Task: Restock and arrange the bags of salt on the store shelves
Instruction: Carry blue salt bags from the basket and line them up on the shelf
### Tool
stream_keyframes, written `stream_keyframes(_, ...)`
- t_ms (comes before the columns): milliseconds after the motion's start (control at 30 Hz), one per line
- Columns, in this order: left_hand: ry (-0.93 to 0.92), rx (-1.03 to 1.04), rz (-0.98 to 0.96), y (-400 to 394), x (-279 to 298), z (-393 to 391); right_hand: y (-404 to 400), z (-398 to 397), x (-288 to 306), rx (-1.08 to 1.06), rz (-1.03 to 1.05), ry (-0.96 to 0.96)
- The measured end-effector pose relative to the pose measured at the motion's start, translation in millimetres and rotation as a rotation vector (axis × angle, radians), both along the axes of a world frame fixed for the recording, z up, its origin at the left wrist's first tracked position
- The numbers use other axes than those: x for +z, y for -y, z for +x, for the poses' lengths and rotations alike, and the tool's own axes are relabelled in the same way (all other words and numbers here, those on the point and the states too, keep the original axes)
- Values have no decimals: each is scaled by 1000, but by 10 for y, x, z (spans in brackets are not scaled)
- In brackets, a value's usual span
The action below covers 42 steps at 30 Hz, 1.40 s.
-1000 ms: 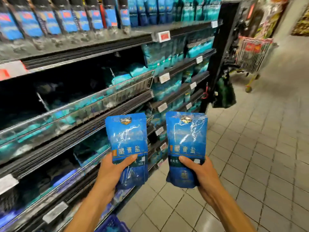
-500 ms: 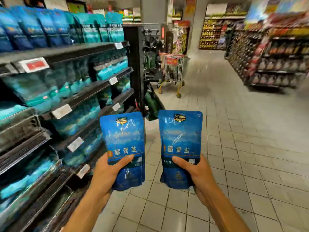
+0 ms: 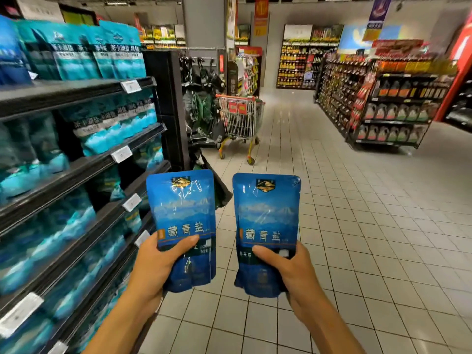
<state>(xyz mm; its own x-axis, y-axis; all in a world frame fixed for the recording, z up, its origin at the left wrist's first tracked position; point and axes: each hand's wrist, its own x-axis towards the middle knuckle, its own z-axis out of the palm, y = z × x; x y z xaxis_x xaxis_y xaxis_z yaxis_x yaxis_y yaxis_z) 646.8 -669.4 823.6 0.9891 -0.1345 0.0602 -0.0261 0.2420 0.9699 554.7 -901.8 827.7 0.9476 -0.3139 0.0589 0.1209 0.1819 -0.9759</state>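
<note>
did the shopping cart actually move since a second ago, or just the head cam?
Cannot tell. The shopping cart sits beside the dark shelf end panel as before; the shift toward centre looks like the camera turning right.

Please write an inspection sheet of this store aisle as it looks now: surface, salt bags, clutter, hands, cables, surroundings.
Surface: dark shelves on the left, stocked with teal salt bags; white price tags on the edges.
Job's things: two dark blue salt bags, left bag and right bag, upright, side by side, apart.
Clutter: shopping cart standing in the aisle.
Hands: left hand grips the left bag, right hand the right bag.
Cables: nothing seen.
Surroundings: tiled floor; bottle shelves at right.
</note>
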Motion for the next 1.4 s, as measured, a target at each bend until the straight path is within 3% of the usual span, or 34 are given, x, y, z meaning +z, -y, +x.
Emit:
stream_keyframes(367, 127, 47, 7, -97, 549, 1785, -43, 2072, 481, 69, -20, 119)
stream_keyframes(733, 259, 473, 132, -810, 970, 2853, -691, 4270, 802, 488, -16, 236)
stream_keyframes(1000, 349, 956, 196, -1483, 1463, 2770, -1881, 5183, 1329, 913, 43, 367)
stream_keyframes(1233, 407, 1212, 368, -2187, 2182, 2312, -3247, 5156, 2059, 1257, 96, 477)
stream_keyframes(1400, 345, 1325, 438, -3054, 2768, 2143, -4187, 5078, 2627, 1369, 130, 476)
